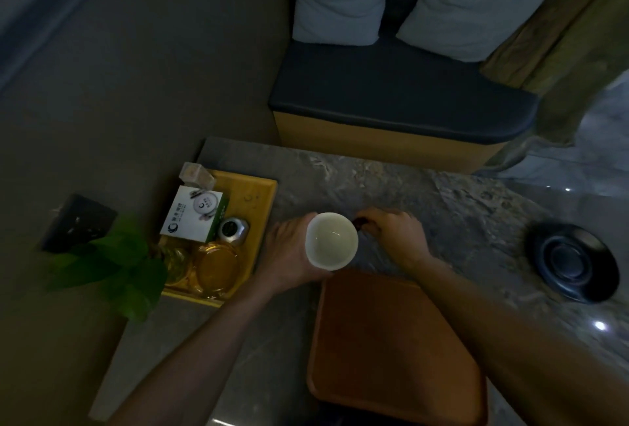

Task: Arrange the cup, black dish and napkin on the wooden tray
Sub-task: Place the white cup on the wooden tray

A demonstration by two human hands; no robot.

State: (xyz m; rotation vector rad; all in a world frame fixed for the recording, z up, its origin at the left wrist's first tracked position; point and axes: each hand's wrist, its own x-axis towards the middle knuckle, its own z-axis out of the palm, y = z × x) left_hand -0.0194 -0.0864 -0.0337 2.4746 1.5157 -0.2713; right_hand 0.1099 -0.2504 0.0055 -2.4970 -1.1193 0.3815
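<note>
A person's left hand (289,255) cups a white cup (332,241) from its left side, fingers curled round the wall, holding it just above the far edge of the wooden tray (391,350) — the tray itself bare and lying at the near edge of the tabletop (459,194). The right hand (394,233) sits just right of the cup, its fingers bent onto a small dark thing at the cup's side, perhaps a handle; the dim light leaves that unclear. The black dish (575,264) rests well apart, near the tabletop's right edge. No napkin can be made out. Toward the left edge stands a yellow tray (262,197) carrying a small box (190,214) and glassware (218,265).

The cup looks to be the first piece going down — the next move would call for lowering it onto the tray's floor, leaving room beside it for the dish.
</note>
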